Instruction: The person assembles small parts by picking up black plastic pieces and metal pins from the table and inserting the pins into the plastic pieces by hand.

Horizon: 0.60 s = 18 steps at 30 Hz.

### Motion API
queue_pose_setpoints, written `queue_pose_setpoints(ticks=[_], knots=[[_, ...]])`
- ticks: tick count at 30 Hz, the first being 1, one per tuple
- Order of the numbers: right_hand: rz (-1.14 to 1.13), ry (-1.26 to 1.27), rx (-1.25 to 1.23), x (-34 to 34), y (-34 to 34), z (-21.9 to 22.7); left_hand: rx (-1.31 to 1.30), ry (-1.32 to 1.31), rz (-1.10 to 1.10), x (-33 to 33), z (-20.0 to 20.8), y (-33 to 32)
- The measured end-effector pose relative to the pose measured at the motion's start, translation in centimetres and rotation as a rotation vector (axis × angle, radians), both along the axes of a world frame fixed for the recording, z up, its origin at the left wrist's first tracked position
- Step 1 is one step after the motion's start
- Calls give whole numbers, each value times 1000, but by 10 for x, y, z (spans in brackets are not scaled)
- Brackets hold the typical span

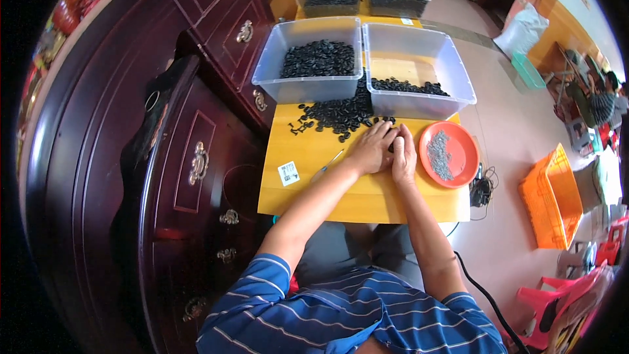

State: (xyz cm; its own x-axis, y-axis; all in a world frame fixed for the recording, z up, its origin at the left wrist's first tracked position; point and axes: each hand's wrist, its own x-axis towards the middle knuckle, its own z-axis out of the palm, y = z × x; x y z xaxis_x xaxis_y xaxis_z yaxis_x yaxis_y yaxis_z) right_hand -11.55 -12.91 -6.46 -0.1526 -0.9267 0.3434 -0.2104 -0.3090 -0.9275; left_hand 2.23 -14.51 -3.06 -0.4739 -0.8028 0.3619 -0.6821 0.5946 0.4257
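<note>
Both hands meet over the middle of the yellow table (308, 183). My left hand (373, 149) has its fingers bent inward against my right hand (403, 157). A small black part (392, 147) shows between them, mostly covered by the fingers; its exact kind cannot be made out. Just beyond the fingertips spreads a loose pile of small black oval parts (337, 115). To the right of my right hand, an orange-red plate (468, 157) holds many tiny grey metal pieces (439, 155). A thin pen-like tool (333, 160) lies left of my left wrist.
Two clear plastic bins (262, 69) (458, 69) with black parts stand behind the pile, more bins (400, 5) beyond. Dark wooden drawers (196, 157) flank the left. A white label (288, 173) lies on the table. An orange crate (553, 200) and pink chair (544, 295) stand right.
</note>
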Motion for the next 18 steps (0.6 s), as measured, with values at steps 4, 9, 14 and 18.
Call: queue_pose_setpoints(ticks=[4, 9, 14, 18], knots=[[-11, 110, -7, 2, 3, 4, -11, -19, 38, 1, -1, -1], [-106, 70, -18, 1, 22, 5, -67, -109, -2, -5, -11, -7], [16, 16, 40, -6, 92, 16, -97, -115, 5, -2, -17, -3], [208, -616, 234, -25, 138, 0, -67, -80, -22, -6, -19, 4]])
